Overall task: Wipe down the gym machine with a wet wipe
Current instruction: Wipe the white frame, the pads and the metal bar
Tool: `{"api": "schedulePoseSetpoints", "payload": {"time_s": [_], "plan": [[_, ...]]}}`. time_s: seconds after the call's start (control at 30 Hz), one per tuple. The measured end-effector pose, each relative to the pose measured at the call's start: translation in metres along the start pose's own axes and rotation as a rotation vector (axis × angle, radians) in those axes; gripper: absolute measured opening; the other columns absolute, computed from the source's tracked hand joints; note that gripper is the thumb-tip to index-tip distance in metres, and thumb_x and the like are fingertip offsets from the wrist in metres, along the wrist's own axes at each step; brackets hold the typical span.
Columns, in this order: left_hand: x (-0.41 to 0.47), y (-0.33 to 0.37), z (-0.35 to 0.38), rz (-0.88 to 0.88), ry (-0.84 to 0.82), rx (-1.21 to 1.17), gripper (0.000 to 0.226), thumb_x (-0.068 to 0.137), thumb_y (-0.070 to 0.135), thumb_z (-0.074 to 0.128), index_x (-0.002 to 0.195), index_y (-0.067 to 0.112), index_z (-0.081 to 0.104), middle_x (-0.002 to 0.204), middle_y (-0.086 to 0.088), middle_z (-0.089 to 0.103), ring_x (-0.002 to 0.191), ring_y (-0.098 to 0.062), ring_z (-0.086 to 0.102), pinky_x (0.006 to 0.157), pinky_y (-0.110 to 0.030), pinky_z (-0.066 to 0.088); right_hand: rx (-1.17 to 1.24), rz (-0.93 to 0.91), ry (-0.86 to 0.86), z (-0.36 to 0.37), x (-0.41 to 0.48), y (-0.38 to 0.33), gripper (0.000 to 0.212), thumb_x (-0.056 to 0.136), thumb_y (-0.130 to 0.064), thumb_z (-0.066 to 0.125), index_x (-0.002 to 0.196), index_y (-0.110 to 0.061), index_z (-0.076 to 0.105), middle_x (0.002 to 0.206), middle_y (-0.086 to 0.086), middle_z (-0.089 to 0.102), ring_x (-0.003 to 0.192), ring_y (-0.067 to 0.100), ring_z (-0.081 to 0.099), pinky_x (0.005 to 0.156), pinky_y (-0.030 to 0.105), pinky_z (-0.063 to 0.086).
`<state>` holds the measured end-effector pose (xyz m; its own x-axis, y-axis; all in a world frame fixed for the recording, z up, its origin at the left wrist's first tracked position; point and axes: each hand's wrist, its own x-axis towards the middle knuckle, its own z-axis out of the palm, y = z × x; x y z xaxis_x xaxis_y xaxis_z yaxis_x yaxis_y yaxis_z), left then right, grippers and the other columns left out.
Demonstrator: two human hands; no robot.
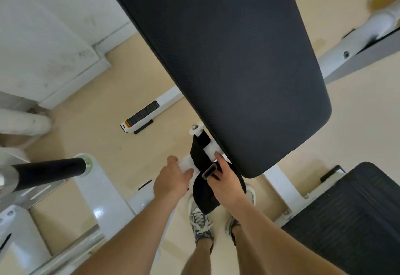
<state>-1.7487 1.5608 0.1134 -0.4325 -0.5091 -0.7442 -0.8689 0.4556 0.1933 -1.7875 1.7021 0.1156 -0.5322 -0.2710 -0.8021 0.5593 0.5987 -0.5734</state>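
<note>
A large black back pad [227, 58] of the gym machine slants across the view. Under its near end a black strap [198, 153] with a metal buckle [209, 170] hangs from a white bracket [211, 148]. My right hand [225, 182] grips the strap at the buckle, thumb raised against the bracket. My left hand [172, 178] holds a white wet wipe [186, 165] against the white frame just left of the strap. The wipe is mostly hidden under my fingers.
A black seat pad [350, 216] lies at the lower right. A black foam handle [47, 169] juts in from the left above white frame beams [104, 199]. A white floor bar with a warning label [141, 114] lies on the beige floor. My shoes [201, 222] stand below.
</note>
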Motion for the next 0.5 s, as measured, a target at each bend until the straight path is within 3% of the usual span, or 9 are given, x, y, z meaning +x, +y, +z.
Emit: {"api": "schedulePoseSetpoints", "payload": {"time_s": [0.1, 0.17, 0.23, 0.3, 0.37, 0.4, 0.47, 0.5], "plan": [[-0.009, 0.01, -0.004, 0.078, -0.039, -0.264, 0.04, 0.091, 0.029, 0.061, 0.126, 0.02, 0.044, 0.121, -0.005, 0.06, 0.108, -0.025, 0.057, 0.08, -0.03, 0.043, -0.128, -0.065, 0.011, -0.002, -0.005, -0.01, 0.043, 0.093, -0.013, 0.052, 0.133, -0.026, 0.046, 0.114, -0.002, 0.061, 0.1, 0.018, 0.06, 0.075, 0.017, 0.046], [-0.019, 0.019, -0.014, 0.058, -0.05, -0.482, 0.026, 0.088, 0.023, 0.064, 0.111, 0.021, 0.052, 0.111, -0.004, 0.063, 0.095, -0.019, 0.06, 0.078, -0.031, 0.049, -0.162, -0.115, 0.03, -0.008, -0.013, -0.027, 0.036, 0.094, -0.017, 0.054, 0.129, -0.023, 0.051, 0.111, 0.002, 0.063, 0.096, 0.019, 0.061, 0.072, 0.02, 0.048], [-0.033, 0.032, -0.033, 0.002, -0.133, -0.785, 0.016, 0.089, 0.024, 0.065, 0.104, 0.021, 0.059, 0.101, -0.003, 0.065, 0.084, -0.017, 0.061, 0.067, -0.028, 0.049, -0.014, -0.102, -0.011, -0.019, -0.02, -0.046, 0.043, 0.094, -0.027, 0.06, 0.135, -0.026, 0.047, 0.12, -0.002, 0.061, 0.106, 0.015, 0.06, 0.08, 0.022, 0.049], [-0.046, 0.042, -0.053, 0.027, -0.285, -1.03, 0.018, 0.092, 0.028, 0.06, 0.107, 0.018, 0.064, 0.098, -0.008, 0.069, 0.081, -0.018, 0.064, 0.063, -0.029, 0.049, 0.272, -0.015, -0.131, -0.031, -0.024, -0.067, 0.044, 0.09, -0.034, 0.067, 0.129, -0.032, 0.048, 0.114, -0.005, 0.066, 0.102, 0.013, 0.064, 0.077, 0.023, 0.052], [-0.056, 0.049, -0.069, 0.097, -0.356, -1.132, 0.023, 0.096, 0.031, 0.054, 0.111, 0.017, 0.065, 0.104, -0.01, 0.07, 0.09, -0.022, 0.067, 0.072, -0.034, 0.053, 0.395, 0.004, -0.166, -0.04, -0.024, -0.083, 0.034, 0.086, -0.031, 0.071, 0.118, -0.026, 0.061, 0.102, 0.005, 0.072, 0.092, 0.019, 0.069, 0.077, 0.031, 0.056], [-0.059, 0.053, -0.077, 0.119, -0.348, -1.133, 0.024, 0.097, 0.032, 0.051, 0.111, 0.02, 0.066, 0.105, -0.008, 0.071, 0.093, -0.021, 0.067, 0.075, -0.035, 0.052, 0.348, -0.047, -0.139, -0.044, -0.022, -0.09, 0.025, 0.086, -0.028, 0.072, 0.109, -0.022, 0.068, 0.097, 0.008, 0.072, 0.085, 0.021, 0.069, 0.076, 0.033, 0.056], [-0.061, 0.058, -0.088, 0.153, -0.255, -1.096, 0.023, 0.099, 0.032, 0.048, 0.106, 0.024, 0.069, 0.103, -0.003, 0.072, 0.094, -0.022, 0.068, 0.077, -0.035, 0.052, 0.261, -0.138, -0.098, -0.051, -0.023, -0.106, 0.015, 0.084, -0.028, 0.074, 0.09, -0.015, 0.075, 0.081, 0.007, 0.07, 0.069, 0.018, 0.062, 0.069, 0.031, 0.053], [-0.061, 0.06, -0.093, 0.173, -0.185, -1.079, 0.023, 0.099, 0.029, 0.049, 0.103, 0.022, 0.07, 0.099, -0.003, 0.073, 0.093, -0.022, 0.068, 0.078, -0.035, 0.053, 0.246, -0.164, -0.095, -0.054, -0.025, -0.115, 0.021, 0.081, -0.033, 0.075, 0.084, -0.013, 0.074, 0.077, 0.006, 0.068, 0.067, 0.017, 0.058, 0.069, 0.033, 0.052]]}}
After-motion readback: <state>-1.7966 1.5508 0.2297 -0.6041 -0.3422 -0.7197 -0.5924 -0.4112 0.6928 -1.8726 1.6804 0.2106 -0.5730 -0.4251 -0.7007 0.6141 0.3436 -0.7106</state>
